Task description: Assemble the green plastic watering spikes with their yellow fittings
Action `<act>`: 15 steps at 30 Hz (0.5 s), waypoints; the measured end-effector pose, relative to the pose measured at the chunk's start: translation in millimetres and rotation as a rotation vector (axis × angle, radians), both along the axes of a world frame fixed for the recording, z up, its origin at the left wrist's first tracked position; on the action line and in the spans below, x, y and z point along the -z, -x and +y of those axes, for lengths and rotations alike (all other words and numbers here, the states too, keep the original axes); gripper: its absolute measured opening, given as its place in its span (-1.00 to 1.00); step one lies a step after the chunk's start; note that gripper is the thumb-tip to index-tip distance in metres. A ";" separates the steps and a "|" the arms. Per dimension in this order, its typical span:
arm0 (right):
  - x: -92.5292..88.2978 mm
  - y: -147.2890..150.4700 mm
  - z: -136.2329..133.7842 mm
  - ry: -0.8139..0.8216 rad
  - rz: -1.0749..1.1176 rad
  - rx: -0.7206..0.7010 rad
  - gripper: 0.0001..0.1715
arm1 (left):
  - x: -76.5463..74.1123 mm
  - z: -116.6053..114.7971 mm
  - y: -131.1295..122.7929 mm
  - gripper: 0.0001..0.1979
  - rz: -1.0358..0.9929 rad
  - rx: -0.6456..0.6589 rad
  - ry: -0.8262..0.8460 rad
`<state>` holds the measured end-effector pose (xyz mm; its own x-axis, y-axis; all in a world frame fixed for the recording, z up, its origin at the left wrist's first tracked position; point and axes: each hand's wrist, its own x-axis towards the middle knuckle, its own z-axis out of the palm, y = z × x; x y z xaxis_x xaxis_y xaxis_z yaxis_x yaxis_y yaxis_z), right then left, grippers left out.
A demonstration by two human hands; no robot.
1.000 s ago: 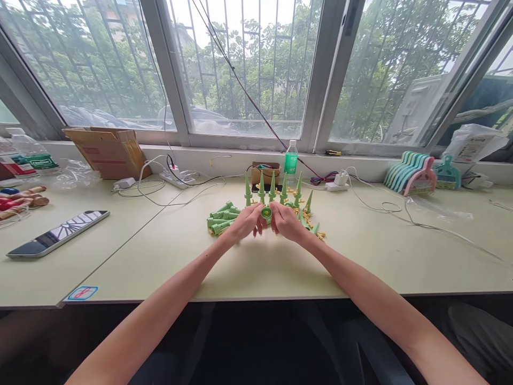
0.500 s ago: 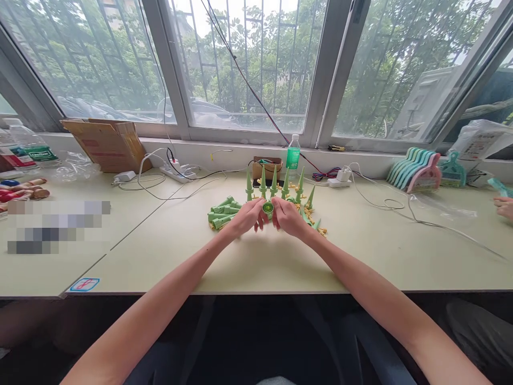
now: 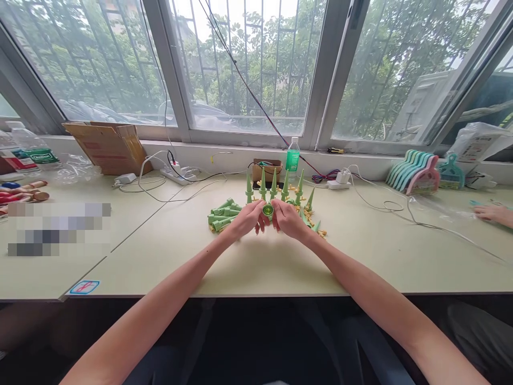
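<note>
Both hands meet over the middle of the table, closed around one green plastic watering spike, its round hollow end facing me. My left hand grips it from the left, and my right hand pinches it from the other side. Its far part is hidden behind the fingers. Just beyond, a row of green pointed spikes stands upright. Several green tube-shaped pieces lie in a pile left of my left hand. To the right of my right hand lie more green spikes and small yellow valve pieces.
A green-labelled bottle and a small cardboard box stand behind the spikes. White cables cross the table at right, near small dustpans. Another person's hand rests at the far right. A larger carton is at back left.
My hands stay nearly in place around the green spike. At the far right, the other person's hand has moved left and down onto the table.
</note>
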<state>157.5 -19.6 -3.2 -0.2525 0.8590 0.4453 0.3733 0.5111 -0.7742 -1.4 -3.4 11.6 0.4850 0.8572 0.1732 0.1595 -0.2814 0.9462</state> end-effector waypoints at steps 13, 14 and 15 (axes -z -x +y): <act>-2.2 -0.5 0.3 -0.011 0.056 -0.046 -0.56 | 4.0 0.7 0.6 -0.62 -0.035 -0.024 -0.049; -2.5 -0.6 0.4 -0.017 0.065 -0.052 -0.56 | 3.9 0.3 0.5 -0.62 -0.045 -0.019 -0.055; -2.7 -0.7 0.4 -0.022 0.076 -0.057 -0.56 | 3.8 -0.1 0.3 -0.61 -0.057 -0.013 -0.062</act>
